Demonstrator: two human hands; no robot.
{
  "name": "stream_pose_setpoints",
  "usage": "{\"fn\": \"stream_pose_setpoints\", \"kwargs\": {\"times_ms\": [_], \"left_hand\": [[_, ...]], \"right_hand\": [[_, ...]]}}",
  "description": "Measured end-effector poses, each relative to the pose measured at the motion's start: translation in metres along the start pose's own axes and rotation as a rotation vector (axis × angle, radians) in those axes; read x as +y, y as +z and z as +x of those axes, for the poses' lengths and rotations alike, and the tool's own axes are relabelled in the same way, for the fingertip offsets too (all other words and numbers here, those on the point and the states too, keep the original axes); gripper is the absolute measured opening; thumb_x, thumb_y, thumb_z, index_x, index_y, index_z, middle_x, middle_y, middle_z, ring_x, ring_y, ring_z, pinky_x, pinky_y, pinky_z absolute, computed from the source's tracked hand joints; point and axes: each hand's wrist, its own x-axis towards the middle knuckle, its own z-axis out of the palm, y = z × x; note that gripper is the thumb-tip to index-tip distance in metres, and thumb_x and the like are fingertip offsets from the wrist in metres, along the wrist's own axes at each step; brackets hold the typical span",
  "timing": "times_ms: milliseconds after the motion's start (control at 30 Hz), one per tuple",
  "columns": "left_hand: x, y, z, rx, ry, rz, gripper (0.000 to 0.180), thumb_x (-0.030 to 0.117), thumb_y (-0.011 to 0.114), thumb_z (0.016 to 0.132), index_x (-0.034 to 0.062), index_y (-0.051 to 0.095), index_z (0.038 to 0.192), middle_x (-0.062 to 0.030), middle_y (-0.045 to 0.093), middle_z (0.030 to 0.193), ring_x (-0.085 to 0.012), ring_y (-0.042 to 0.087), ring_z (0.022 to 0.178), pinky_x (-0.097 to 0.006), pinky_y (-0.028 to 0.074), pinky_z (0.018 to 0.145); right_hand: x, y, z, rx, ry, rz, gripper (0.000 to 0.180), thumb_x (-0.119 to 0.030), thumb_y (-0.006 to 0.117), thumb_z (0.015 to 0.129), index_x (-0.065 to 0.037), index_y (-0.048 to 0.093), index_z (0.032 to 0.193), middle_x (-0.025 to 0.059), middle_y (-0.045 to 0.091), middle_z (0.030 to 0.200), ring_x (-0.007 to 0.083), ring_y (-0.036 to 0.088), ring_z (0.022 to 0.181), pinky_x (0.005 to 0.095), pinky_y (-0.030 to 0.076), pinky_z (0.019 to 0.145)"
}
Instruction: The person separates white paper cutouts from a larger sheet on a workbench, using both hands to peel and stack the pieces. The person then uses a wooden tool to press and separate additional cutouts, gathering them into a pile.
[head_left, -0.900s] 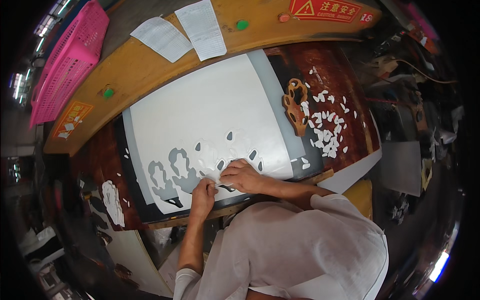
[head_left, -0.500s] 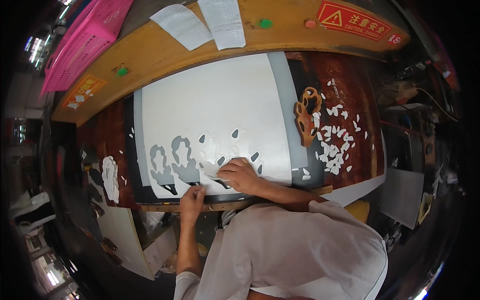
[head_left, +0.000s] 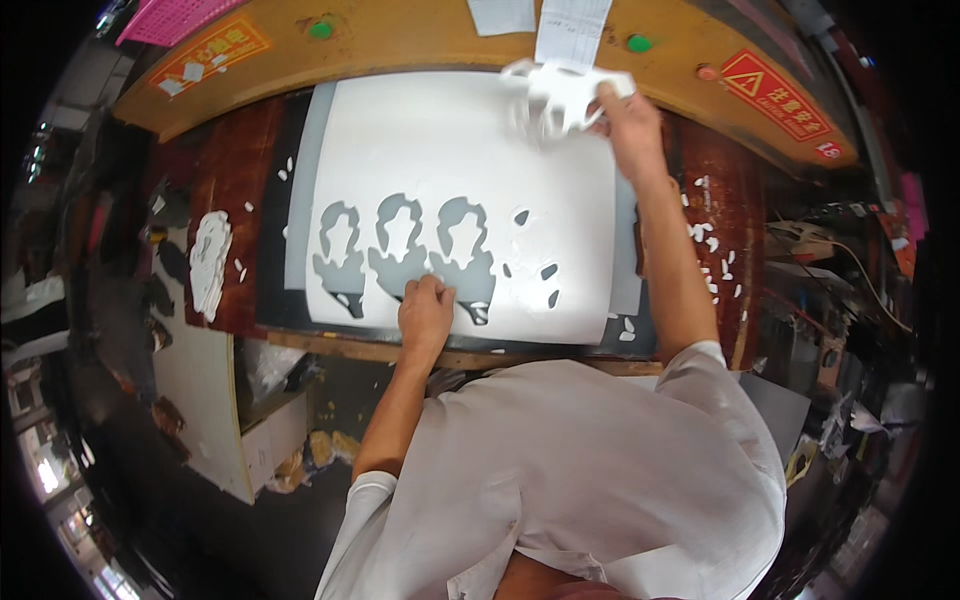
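A large white sheet [head_left: 400, 120] lies on a grey board, with three shaped holes along its near side. My left hand [head_left: 426, 315] is closed, its fingertips pinching the sheet's strip between the second and third holes. Up at the far right, my right hand [head_left: 630, 125] grips a white cut-out piece [head_left: 570, 98] by its right end, above the sheet. The piece has several openings and is blurred. Right of the third hole, another cut outline with small dark openings [head_left: 548, 271] remains in the sheet.
A stack of white cut-outs [head_left: 210, 265] sits at the left. Small white scraps [head_left: 708, 240] are scattered at the right, partly behind my right forearm. A yellow machine beam [head_left: 420, 38] with green buttons [head_left: 639, 43] and papers [head_left: 572, 28] crosses the far side.
My right hand has lifted the cut-out from the sheet and carried it far and right, uncovering the third hole. My left hand sits farther onto the sheet. The view has shifted.
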Motion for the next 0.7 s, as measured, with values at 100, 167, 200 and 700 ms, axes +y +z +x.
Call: {"fn": "stream_pose_setpoints", "kwargs": {"times_ms": [100, 167, 200, 700], "left_hand": [[0.023, -0.021, 0.013, -0.062, 0.073, -0.281, 0.017, 0.019, 0.075, 0.097, 0.0022, 0.069, 0.101, -0.0107, 0.068, 0.084, -0.0258, 0.068, 0.074, -0.041, 0.054, 0.070], [0.041, -0.038, 0.025, -0.084, 0.009, -0.619, 0.021, 0.019, 0.070, 0.102, 0.0004, 0.071, 0.111, -0.0060, 0.070, 0.084, -0.0185, 0.068, 0.071, -0.034, 0.056, 0.066], [0.049, -0.047, 0.031, -0.100, 0.012, -0.733, 0.023, 0.020, 0.069, 0.103, 0.0000, 0.070, 0.115, -0.0061, 0.070, 0.088, -0.0189, 0.069, 0.073, -0.034, 0.056, 0.067], [0.042, -0.043, 0.076, -0.931, -0.340, -1.587, 0.046, 0.025, 0.062, 0.107, 0.0039, 0.054, 0.147, -0.0081, 0.064, 0.123, -0.0204, 0.063, 0.110, -0.035, 0.055, 0.081]], "right_hand": [[-0.009, 0.014, -0.043, -0.047, 0.188, 0.128, 0.026, -0.029, 0.064, 0.108, -0.004, 0.068, 0.107, 0.0040, 0.068, 0.091, 0.0117, 0.066, 0.078, 0.0295, 0.059, 0.070], [-0.009, 0.026, -0.069, -0.084, 0.254, 0.195, 0.023, -0.027, 0.063, 0.109, -0.004, 0.067, 0.108, 0.0046, 0.068, 0.088, 0.0110, 0.065, 0.071, 0.0272, 0.059, 0.066], [-0.009, 0.032, -0.080, -0.074, 0.278, 0.223, 0.023, -0.026, 0.063, 0.109, -0.004, 0.066, 0.108, 0.0050, 0.067, 0.087, 0.0107, 0.064, 0.067, 0.0264, 0.058, 0.064], [0.000, 0.065, -0.150, 0.036, 0.331, 0.589, 0.027, -0.022, 0.052, 0.113, 0.000, 0.061, 0.125, 0.0122, 0.075, 0.108, 0.0224, 0.075, 0.088, 0.0439, 0.063, 0.080]]}}
